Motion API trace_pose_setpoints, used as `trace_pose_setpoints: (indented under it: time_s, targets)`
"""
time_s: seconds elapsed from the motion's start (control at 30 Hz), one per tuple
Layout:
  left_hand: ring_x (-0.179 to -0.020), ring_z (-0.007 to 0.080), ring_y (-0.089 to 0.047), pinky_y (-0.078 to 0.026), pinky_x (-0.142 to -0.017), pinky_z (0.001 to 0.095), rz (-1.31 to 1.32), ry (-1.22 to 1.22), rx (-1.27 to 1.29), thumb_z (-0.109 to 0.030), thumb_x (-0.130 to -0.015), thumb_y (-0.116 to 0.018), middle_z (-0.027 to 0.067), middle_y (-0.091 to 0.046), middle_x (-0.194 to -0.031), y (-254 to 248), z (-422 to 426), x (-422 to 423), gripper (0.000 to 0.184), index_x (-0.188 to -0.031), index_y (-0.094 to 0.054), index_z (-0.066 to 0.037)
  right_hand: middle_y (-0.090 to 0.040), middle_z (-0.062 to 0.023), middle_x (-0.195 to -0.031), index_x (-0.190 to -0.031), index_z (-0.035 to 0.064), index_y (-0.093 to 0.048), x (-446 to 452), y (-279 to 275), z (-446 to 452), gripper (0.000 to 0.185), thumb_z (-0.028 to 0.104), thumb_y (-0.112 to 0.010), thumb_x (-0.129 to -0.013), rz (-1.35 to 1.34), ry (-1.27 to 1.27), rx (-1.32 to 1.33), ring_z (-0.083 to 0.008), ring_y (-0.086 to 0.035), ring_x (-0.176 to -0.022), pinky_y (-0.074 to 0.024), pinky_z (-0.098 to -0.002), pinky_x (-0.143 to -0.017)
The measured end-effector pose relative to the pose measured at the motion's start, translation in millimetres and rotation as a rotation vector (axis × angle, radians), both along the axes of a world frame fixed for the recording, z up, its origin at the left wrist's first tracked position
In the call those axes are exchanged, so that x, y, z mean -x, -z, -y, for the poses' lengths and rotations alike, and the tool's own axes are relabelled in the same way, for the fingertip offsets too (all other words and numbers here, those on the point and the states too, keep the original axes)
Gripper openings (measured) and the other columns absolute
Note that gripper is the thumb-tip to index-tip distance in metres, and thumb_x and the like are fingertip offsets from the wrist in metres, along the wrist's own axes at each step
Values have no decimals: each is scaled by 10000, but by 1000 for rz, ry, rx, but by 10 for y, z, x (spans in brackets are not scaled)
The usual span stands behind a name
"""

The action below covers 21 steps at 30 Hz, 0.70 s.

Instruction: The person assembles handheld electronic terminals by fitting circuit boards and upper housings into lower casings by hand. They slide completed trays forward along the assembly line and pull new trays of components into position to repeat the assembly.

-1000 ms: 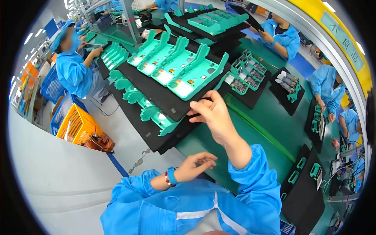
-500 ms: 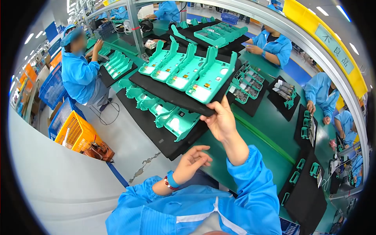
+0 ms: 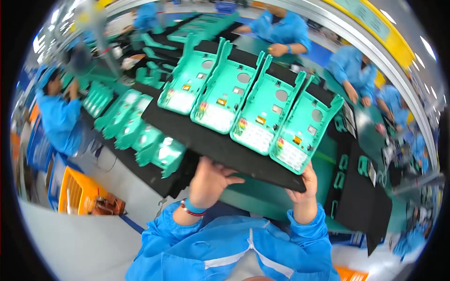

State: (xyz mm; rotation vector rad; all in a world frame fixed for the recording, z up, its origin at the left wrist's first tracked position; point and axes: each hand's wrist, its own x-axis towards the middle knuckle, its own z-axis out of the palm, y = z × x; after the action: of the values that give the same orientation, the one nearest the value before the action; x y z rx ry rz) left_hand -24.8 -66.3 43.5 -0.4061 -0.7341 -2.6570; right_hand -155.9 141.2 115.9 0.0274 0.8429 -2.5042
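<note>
A black board [image 3: 206, 143] carries a row of several green plastic housings [image 3: 227, 89] with white labels at their near ends. My right hand [image 3: 305, 185] grips the board's right front corner. At the board's front edge, left of centre, is my left hand [image 3: 208, 183], its fingertips hidden beneath the board and its thumb stretched to the right. Whether that hand bears any weight is hard to tell. Below and left of the board, more green housings [image 3: 166, 154] lie on another black board [image 3: 152, 179].
Co-workers stand at the left [image 3: 58, 110], behind the bench [image 3: 281, 33] and at the right [image 3: 351, 70]. A yellow basket [image 3: 77, 189] is on the floor at lower left. Another black board [image 3: 358, 196] lies at the right. A metal frame arches overhead.
The board with its housings has come off the stack, nearer and to the right, and turned. My right hand moved right and down with it; my left hand rose to its front edge.
</note>
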Motion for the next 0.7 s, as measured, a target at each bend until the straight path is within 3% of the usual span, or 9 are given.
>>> trace_pose_setpoints:
  time_s: [0.03,0.1,0.17,0.3,0.4,0.5,0.6,0.67,0.7]
  targets:
    - [-1233,360,-611,-524,-994,518,-7,-25,-27,-336,-1102,-418,153,-539,-1456,-13,0,-21,497,-1551,-346,-136,-629,-179,-1386,-1547,73,-413,93,162,-365,682,-50,-472,-878,-47,-243,260,-305,-687,-1169,-602,-397,-925]
    - [-1267,349,-589,-503,-1028,500,63,-123,3,-292,-1080,-442,155,-499,-1494,-157,-12,-82,536,-1573,-315,-123,-625,-206,-1391,-1540,44,-418,-59,207,-828,647,-33,-469,-899,188,181,-88,-296,-760,-997,-655,-344,-699]
    - [-1301,337,-567,-483,-1062,483,161,-181,123,-247,-1059,-466,157,-458,-1532,-368,-42,-99,582,-1594,-283,-109,-664,-203,-1301,-1496,23,-461,-161,450,-1455,580,-7,-485,-917,74,130,-229,-251,-763,-840,-630,-315,-567]
    - [-1368,314,-522,-442,-1130,448,367,-59,409,-159,-1015,-514,162,-377,-1609,-496,-282,-20,692,-1637,-220,-83,-687,-136,-1220,-1554,50,-389,-366,654,-2022,678,-34,-520,-894,191,94,-428,-175,-705,-631,-524,-240,-429]
    - [-1355,283,-552,-466,-1128,409,535,19,459,-9,-972,-535,154,-348,-1644,-256,-465,-33,777,-1660,-180,-66,-705,-112,-1120,-1581,60,-357,-462,860,-2298,667,1,-532,-940,-184,-176,-577,-140,-684,-631,-527,-243,-490]
    - [-1438,260,-466,-400,-1182,414,649,21,632,-47,-958,-535,109,-311,-1675,-61,-441,-90,763,-1654,-220,-55,-730,-113,-926,-1594,36,-339,-502,906,-2294,648,75,-581,-994,-411,-151,-901,-145,-672,-643,-529,-276,-555]
    - [-1476,260,-417,-328,-1216,405,625,-107,1050,-67,-988,-484,114,-311,-1678,213,-361,-141,697,-1643,-250,-28,-721,-287,-990,-1351,-33,-588,-674,640,-2327,403,142,-645,-992,-793,59,-1518,-365,-749,-834,-564,-450,-710]
    - [-1494,251,-371,-275,-1227,391,649,-109,1208,-105,-1020,-450,126,-350,-1655,196,-355,-150,610,-1608,-324,2,-717,-252,-889,-1213,-53,-641,-629,278,-2535,303,148,-655,-986,-960,26,-1608,-302,-755,-798,-565,-425,-685]
    - [-1492,249,-368,-274,-1226,387,684,-105,1218,-110,-1024,-449,129,-361,-1647,187,-375,-160,598,-1601,-338,5,-720,-170,-810,-1123,-35,-673,-569,54,-2610,238,168,-654,-999,-644,91,-1324,-234,-742,-731,-570,-368,-639]
